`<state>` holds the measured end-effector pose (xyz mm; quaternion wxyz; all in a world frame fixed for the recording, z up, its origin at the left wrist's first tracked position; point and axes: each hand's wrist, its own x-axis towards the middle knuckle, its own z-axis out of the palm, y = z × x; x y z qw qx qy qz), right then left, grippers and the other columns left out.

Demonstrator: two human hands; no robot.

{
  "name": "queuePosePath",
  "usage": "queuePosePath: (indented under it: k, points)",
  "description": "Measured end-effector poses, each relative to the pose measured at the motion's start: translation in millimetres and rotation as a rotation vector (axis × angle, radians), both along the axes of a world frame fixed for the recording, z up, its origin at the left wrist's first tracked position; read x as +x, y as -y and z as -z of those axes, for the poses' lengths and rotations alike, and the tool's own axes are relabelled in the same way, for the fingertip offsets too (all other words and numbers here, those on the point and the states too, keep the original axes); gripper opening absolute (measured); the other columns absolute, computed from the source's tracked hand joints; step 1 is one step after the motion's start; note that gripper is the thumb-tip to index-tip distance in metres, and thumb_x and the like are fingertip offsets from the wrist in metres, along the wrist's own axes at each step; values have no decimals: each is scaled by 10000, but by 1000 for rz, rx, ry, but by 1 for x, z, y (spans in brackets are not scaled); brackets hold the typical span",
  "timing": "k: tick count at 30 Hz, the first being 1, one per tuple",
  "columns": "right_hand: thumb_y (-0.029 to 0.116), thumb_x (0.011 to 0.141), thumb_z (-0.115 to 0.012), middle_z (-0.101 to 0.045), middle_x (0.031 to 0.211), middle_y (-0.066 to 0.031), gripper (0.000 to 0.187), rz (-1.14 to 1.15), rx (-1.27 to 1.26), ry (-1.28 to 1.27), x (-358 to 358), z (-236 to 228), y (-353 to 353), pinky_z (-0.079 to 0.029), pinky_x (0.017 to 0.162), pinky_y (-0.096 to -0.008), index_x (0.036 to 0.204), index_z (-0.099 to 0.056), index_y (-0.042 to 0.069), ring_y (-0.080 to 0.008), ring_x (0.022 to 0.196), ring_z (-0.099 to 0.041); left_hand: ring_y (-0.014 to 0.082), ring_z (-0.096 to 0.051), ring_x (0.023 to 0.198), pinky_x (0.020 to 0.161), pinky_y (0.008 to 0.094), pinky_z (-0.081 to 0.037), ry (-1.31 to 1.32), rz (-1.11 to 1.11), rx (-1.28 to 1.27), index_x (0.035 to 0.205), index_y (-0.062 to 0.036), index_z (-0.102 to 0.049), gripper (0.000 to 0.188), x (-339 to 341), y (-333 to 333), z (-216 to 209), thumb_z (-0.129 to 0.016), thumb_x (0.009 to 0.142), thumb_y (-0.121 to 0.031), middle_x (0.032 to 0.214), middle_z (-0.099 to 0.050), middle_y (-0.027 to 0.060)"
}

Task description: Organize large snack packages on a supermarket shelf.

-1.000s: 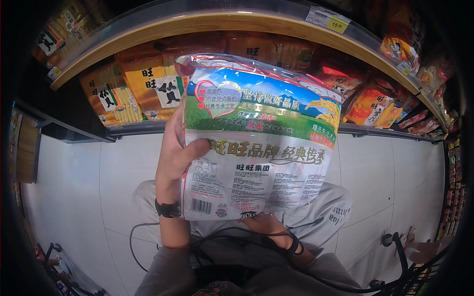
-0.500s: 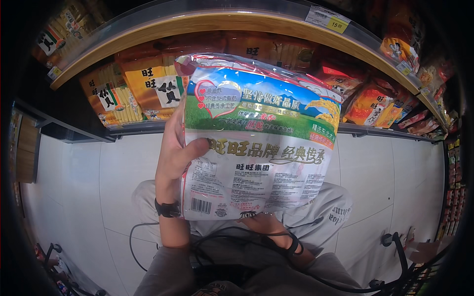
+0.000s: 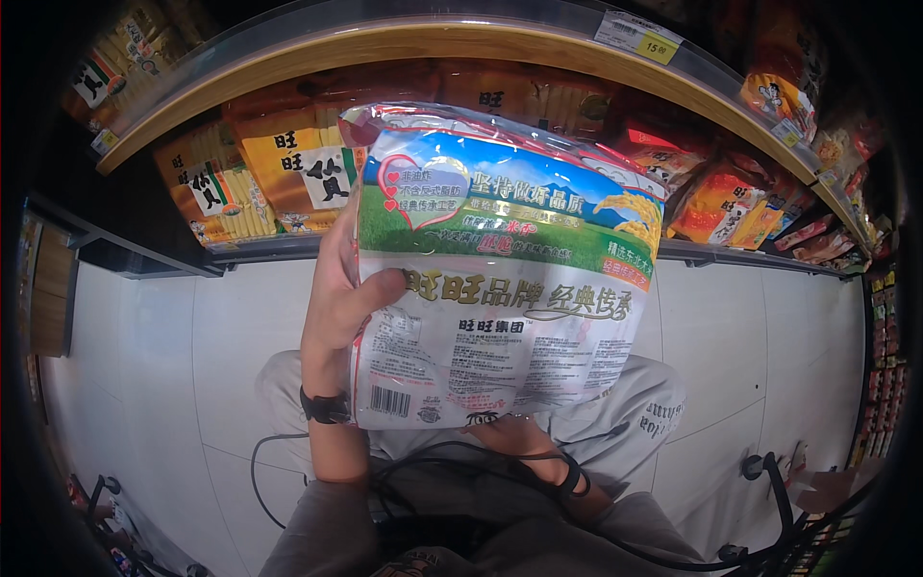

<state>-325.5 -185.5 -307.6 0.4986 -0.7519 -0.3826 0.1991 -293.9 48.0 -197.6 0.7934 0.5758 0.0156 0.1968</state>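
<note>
A large, shiny plastic snack bag is held up in front of me, its printed side facing me. That side has blue sky, a green field, ears of rice and a pink heart above a white lower half. My left hand grips the left edge, thumb on the printed side and fingers behind. At the bag's bottom edge is my right hand, partly covered by the bag. Its fingers are hidden, so I cannot tell whether it grips or only supports. What the bag contains does not show.
Orange snack bags fill the lower shelf beyond, with red ones to the right. A wooden shelf edge with price tags curves above. A black cable loops by my legs. A dark wire-sided cart or basket stands lower right.
</note>
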Motion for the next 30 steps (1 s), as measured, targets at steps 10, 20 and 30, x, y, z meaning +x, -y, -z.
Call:
queuePosePath:
  k: [10,20,30]
  points:
    - [245,775,-700,-656,977,-91,313,11,21,-116,-1,7,2,-471,794,-369,1035,-651,76,-271,888,-609,165,-472,1113,963,281,-337,-4,5,55,1340,48,-343,918,1,-2,0,-740,647,-404,1223,-508,95]
    - [244,787,-688,-655,983,-83,311,-2,5,-58,0,0,1,-466,810,-365,1045,-647,76,-260,907,-607,165,-474,1114,961,276,-337,11,5,34,1343,49,-338,919,1,-2,1,-738,647,-400,1217,-511,93]
    - [242,785,-692,-655,972,-85,310,-24,-75,-27,0,-3,2,-469,798,-366,1038,-646,70,-261,886,-610,164,-476,1109,958,278,-338,1,17,32,1342,50,-337,918,0,-4,3,-738,648,-398,1216,-511,92]
